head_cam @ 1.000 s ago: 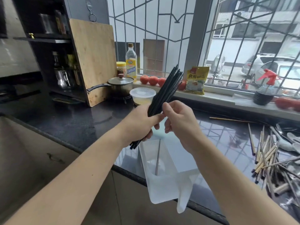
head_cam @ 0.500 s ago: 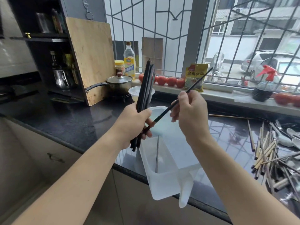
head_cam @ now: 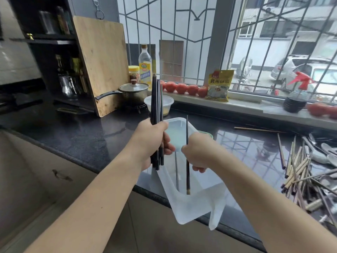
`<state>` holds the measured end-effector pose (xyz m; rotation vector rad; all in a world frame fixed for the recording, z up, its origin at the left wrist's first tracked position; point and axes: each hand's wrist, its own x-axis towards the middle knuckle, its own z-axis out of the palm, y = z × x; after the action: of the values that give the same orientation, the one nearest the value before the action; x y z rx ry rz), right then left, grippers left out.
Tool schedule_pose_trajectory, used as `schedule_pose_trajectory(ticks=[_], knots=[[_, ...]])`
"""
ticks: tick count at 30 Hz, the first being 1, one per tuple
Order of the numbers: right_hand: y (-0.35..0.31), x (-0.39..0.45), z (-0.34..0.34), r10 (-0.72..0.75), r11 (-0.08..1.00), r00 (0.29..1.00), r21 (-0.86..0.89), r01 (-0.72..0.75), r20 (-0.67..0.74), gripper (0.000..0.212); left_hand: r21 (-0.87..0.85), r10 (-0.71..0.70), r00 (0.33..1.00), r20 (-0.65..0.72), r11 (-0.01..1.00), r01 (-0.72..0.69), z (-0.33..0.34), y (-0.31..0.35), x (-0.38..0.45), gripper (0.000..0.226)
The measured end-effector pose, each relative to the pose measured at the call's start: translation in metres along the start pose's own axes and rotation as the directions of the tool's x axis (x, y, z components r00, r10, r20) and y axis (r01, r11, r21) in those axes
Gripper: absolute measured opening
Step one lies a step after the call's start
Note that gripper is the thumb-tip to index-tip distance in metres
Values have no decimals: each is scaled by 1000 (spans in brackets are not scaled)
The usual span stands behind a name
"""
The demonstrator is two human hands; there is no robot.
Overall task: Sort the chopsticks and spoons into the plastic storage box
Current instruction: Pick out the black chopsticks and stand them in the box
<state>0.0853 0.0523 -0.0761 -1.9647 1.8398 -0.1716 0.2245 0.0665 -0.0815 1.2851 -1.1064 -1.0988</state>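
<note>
My left hand grips a bundle of black chopsticks, held nearly upright above the left edge of the translucent plastic storage box. A single black chopstick stands almost vertical in my right hand, its lower tip down inside the box near the front. One thin metal chopstick lies in the box. At the right of the black counter sits a heap of wooden chopsticks mixed with metal and white spoons.
A lidded pot, a plastic bowl and a leaning cutting board stand behind the box. Tomatoes, a yellow packet and a spray bottle line the windowsill. The box overhangs the counter's front edge.
My right hand pulled one black chopstick out of the bundle, turned it upright and lowered it into the box. My left hand swung the bundle from tilted right to vertical.
</note>
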Motion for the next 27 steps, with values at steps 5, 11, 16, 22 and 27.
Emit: schedule_pose_trajectory(ticks=[5,11,16,22,27], knots=[[2,14,13,8,980,986,-198,25,164,32,-12,-16,1000,22,1000,16,4,1,-1,10],[10,23,11,-7,949,990,312,52,-141,20,-12,6,996,95,1000,-4,1,2,-1,11],[13,20,5,-150,762,894,526,377,-423,26,53,60,980,189,996,-71,-3,-1,-1,10],[12,11,1,-249,618,862,613,493,-442,26,131,102,931,350,979,-157,-5,5,-4,20],[14,10,-2,-261,482,890,749,455,-373,22,103,134,928,346,978,-180,-7,3,-7,19]])
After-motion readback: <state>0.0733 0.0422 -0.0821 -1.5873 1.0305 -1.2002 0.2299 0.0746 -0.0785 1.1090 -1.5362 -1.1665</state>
